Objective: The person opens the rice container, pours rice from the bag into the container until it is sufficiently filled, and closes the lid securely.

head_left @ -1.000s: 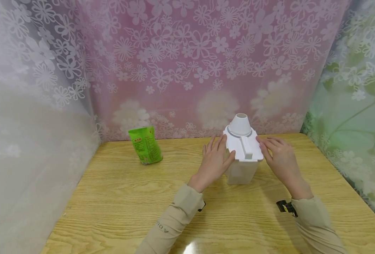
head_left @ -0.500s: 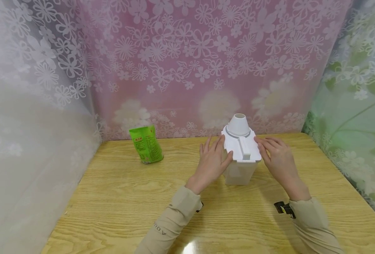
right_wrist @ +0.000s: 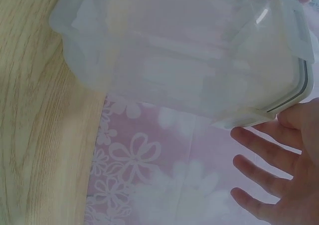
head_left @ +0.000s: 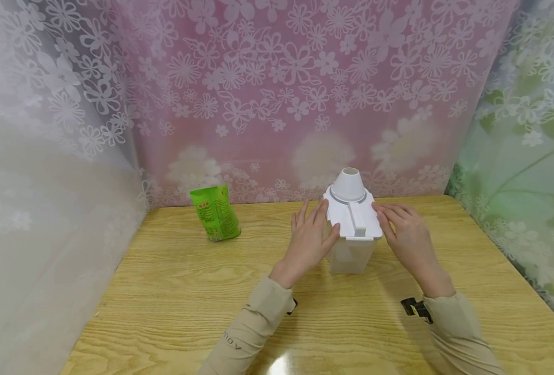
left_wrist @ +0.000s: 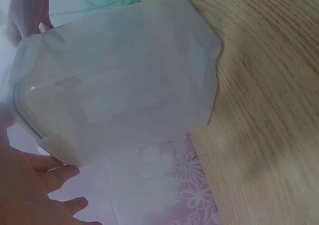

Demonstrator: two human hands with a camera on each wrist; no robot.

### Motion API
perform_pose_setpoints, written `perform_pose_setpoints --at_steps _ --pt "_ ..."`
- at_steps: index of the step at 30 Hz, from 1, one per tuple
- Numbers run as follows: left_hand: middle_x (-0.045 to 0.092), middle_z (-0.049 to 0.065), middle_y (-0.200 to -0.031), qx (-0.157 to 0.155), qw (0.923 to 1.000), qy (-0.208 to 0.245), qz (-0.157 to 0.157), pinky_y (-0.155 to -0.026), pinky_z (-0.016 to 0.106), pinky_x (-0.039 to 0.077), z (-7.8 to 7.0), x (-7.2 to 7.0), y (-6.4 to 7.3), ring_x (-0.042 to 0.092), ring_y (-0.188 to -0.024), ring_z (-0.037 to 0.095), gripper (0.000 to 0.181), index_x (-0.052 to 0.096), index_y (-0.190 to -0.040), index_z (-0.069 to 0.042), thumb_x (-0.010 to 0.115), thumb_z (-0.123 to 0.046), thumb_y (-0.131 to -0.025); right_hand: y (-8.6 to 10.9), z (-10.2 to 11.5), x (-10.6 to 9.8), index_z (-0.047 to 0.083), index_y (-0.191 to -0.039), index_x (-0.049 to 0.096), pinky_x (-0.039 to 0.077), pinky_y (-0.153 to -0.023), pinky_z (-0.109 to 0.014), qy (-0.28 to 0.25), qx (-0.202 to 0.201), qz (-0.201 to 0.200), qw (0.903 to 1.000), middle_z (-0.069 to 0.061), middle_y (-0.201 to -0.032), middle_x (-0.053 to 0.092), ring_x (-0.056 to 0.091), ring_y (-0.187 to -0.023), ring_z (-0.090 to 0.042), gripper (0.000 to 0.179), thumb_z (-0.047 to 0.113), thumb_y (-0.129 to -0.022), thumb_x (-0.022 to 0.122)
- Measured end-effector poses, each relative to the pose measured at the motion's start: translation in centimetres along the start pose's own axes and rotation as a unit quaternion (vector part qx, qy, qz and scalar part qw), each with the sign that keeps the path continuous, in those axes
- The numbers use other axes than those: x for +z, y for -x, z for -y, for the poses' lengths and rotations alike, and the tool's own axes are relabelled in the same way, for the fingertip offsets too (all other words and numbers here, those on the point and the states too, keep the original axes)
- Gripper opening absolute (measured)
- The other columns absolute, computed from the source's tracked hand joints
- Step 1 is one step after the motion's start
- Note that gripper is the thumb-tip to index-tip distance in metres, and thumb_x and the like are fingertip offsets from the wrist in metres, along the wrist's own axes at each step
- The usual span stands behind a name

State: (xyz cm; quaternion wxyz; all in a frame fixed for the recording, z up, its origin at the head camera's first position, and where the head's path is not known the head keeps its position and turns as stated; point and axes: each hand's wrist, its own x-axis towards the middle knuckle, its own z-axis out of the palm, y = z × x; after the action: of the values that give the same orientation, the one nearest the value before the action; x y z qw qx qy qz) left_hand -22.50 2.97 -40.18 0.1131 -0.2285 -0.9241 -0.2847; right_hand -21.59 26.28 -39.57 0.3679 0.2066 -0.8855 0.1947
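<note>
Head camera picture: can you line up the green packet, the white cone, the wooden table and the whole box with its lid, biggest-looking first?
1. Wooden table, even though its near edge is cut off
2. Lidded box, counting the cone on top
3. Green packet
4. White cone

Forearms extended forward, converging. Left hand: fingers spread, thumb apart. Right hand: thumb near forefinger, remaining fingers slightly bent.
</note>
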Motion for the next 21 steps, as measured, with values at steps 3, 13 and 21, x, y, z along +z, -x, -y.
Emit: perform_pose_setpoints --at_steps 3,13,21 --pt "0.031 0.006 -0.165 -0.001 1.0000 0.004 0.003 -0.120 0.065 0.011 0.1 -0.2 0.2 0.008 -0.156 0.033 0.065 0.029 -0.160 -0.009 0.039 -0.046 -0.107 0.0 0.2 0.1 -0.004 -0.119 0.072 0.048 -0.094 -0.057 0.004 -0.002 0.001 1.0000 -0.025 -0.107 0.073 0.065 -0.100 -0.043 0.025 0.001 -0.095 0.065" --pt "0.028 0.005 -0.166 -0.001 0.9998 0.019 0.003 -0.120 0.066 0.007 0.5 -0.8 0.7 0.007 -0.156 0.035 0.066 0.028 -0.160 -0.010 0.038 -0.047 -0.107 -0.2 1.1 0.0 -0.004 -0.120 0.072 0.049 -0.093 -0.058 0.006 0.000 0.008 0.9999 -0.024 -0.107 0.073 0.065 -0.101 -0.043 0.026 0.003 -0.096 0.065" --pt "0.029 0.006 -0.165 -0.004 0.9997 0.026 -0.002 -0.120 0.066 0.008 0.8 -1.0 1.1 0.008 -0.155 0.036 0.066 0.029 -0.160 -0.010 0.040 -0.045 -0.106 -0.2 1.6 0.1 -0.004 -0.120 0.072 0.049 -0.093 -0.057 0.000 0.000 0.010 1.0000 -0.024 -0.107 0.073 0.065 -0.100 -0.043 0.026 0.003 -0.095 0.066"
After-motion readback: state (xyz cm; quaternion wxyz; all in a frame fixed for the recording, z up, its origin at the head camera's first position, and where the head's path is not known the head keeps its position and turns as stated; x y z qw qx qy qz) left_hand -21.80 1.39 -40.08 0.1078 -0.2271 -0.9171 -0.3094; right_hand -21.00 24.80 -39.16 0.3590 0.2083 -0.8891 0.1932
